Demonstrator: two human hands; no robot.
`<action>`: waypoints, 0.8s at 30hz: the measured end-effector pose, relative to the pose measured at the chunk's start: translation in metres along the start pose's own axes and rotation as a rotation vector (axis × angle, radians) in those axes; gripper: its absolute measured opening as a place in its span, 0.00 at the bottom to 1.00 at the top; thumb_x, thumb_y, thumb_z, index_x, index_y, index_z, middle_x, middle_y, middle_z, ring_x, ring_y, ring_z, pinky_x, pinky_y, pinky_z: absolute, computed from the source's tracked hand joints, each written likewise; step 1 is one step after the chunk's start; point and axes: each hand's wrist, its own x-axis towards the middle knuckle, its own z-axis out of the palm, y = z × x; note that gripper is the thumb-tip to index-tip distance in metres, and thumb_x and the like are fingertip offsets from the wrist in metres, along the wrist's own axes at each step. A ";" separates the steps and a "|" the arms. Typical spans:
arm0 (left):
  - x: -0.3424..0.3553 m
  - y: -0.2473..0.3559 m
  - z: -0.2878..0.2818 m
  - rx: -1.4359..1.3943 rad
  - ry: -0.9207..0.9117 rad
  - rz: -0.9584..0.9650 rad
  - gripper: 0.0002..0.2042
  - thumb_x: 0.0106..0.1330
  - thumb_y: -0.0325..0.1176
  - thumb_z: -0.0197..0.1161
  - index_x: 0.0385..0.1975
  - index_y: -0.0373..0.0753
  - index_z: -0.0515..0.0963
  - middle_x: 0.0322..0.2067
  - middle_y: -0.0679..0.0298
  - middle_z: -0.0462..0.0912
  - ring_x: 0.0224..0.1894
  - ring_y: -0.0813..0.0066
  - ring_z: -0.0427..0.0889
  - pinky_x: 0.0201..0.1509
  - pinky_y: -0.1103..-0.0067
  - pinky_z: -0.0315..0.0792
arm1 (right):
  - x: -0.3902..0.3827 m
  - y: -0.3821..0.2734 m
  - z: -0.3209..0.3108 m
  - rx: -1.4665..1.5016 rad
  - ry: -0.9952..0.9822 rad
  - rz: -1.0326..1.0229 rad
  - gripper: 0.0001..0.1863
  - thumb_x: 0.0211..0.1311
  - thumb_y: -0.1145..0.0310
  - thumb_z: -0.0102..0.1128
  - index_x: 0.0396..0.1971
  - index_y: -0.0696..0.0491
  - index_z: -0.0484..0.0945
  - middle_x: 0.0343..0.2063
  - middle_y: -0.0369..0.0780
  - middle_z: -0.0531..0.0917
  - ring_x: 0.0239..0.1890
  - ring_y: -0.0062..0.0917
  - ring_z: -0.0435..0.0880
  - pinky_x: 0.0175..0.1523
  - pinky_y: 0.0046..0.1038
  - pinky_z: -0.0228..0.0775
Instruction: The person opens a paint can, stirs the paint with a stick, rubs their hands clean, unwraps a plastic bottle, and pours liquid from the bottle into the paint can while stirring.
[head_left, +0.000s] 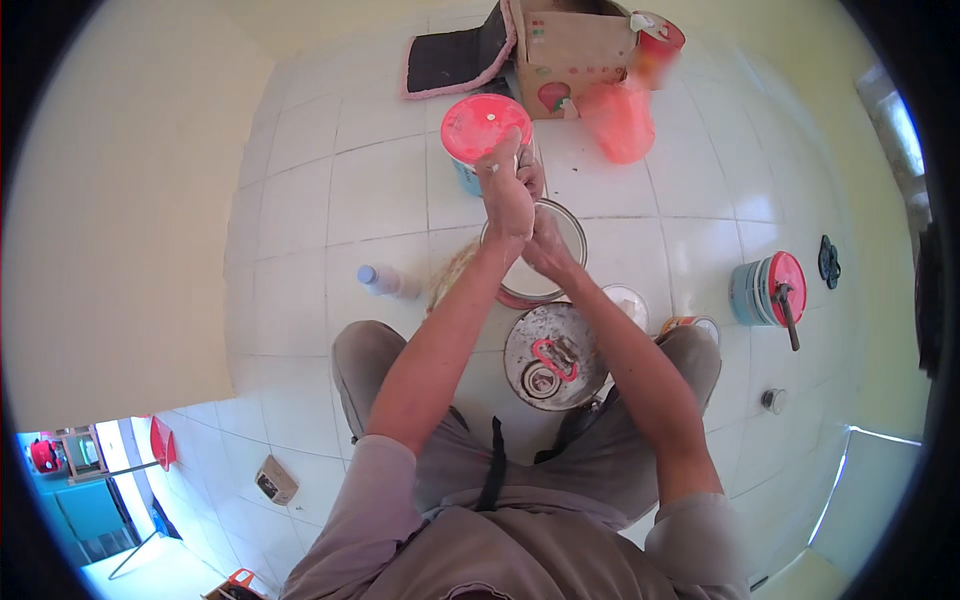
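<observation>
My left hand [507,200] is closed, its thumb up against the near right edge of a red-lidded paint bucket [470,128]. Pressed close to it, my right hand [545,245] lies over the far part of an open round container with a metallic rim [583,240] and whitish inside. The two hands overlap, and whatever they grip between them is hidden. Pale smears mark the skin. Nearer to me, between my knees, stands a stained metal can [525,340] with a red ring-shaped piece [545,355] on its top.
A white plastic bottle [385,280] is at the left. Behind the buckets are a cardboard box [580,65] and a red plastic bag [620,120]. Another red-lidded bucket [750,290] at the right carries a hammer [787,310]. A small round tin [773,401] sits nearer.
</observation>
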 end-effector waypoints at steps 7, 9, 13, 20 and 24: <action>-0.021 -0.023 0.011 0.435 0.098 0.254 0.23 0.73 0.42 0.50 0.13 0.47 0.56 0.12 0.72 0.58 0.13 0.81 0.54 0.19 0.79 0.47 | -0.001 0.021 0.065 0.071 0.186 -0.185 0.12 0.63 0.69 0.61 0.43 0.61 0.79 0.35 0.39 0.82 0.41 0.27 0.81 0.46 0.37 0.74; -0.034 -0.027 0.015 0.472 -0.086 0.244 0.18 0.71 0.34 0.56 0.17 0.34 0.68 0.12 0.64 0.62 0.13 0.73 0.59 0.22 0.71 0.57 | 0.005 0.039 0.075 -0.086 0.275 -0.231 0.14 0.63 0.69 0.62 0.45 0.60 0.78 0.37 0.39 0.82 0.44 0.28 0.82 0.48 0.38 0.75; -0.002 -0.026 -0.040 0.856 0.198 1.283 0.20 0.71 0.43 0.49 0.16 0.45 0.59 0.15 0.70 0.60 0.16 0.77 0.57 0.21 0.77 0.49 | 0.026 -0.021 0.023 -0.065 0.142 -0.378 0.13 0.58 0.71 0.62 0.42 0.60 0.80 0.34 0.50 0.84 0.42 0.45 0.85 0.47 0.42 0.75; -0.033 0.016 -0.019 0.092 0.114 0.090 0.22 0.74 0.43 0.50 0.16 0.44 0.54 0.14 0.73 0.53 0.16 0.81 0.53 0.22 0.77 0.45 | -0.006 -0.029 0.022 0.190 -0.097 -0.060 0.08 0.57 0.73 0.62 0.28 0.65 0.79 0.23 0.55 0.80 0.29 0.45 0.83 0.37 0.41 0.73; -0.048 0.007 0.009 0.354 0.066 0.244 0.23 0.75 0.41 0.50 0.15 0.43 0.55 0.14 0.73 0.56 0.17 0.83 0.53 0.22 0.78 0.45 | -0.009 0.023 0.030 0.159 0.093 -0.193 0.09 0.63 0.68 0.65 0.34 0.58 0.77 0.26 0.41 0.76 0.31 0.25 0.76 0.38 0.32 0.71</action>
